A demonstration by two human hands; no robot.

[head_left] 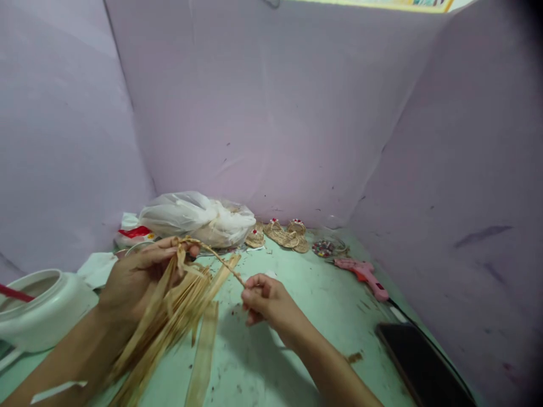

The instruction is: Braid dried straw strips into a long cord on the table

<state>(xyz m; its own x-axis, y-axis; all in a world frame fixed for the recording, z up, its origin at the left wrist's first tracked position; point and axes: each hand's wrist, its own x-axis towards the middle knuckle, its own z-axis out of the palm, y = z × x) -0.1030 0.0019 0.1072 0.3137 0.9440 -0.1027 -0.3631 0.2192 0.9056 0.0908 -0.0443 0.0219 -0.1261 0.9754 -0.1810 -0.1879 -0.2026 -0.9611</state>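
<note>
A thin twisted cord of dry plant fibre (218, 258) stretches between my two hands. My left hand (146, 268) is closed on its upper end, where loose flat strips hang down from the fingers. My right hand (265, 299) pinches the cord's lower end between thumb and fingers. Under and beside my left hand lies a bundle of dry straw-coloured strips (169, 333), spread toward the near edge. One wide flat strip (203, 353) rests on the green tabletop (263, 362) right of the bundle.
Behind are a knotted white plastic bag (190, 217) and small woven pieces with red beads (282, 234). A container of beads (323, 247), a pink glue gun (360, 271) and a dark phone (424, 362) lie right. A white pot (51, 305) stands left. Lilac walls enclose the table.
</note>
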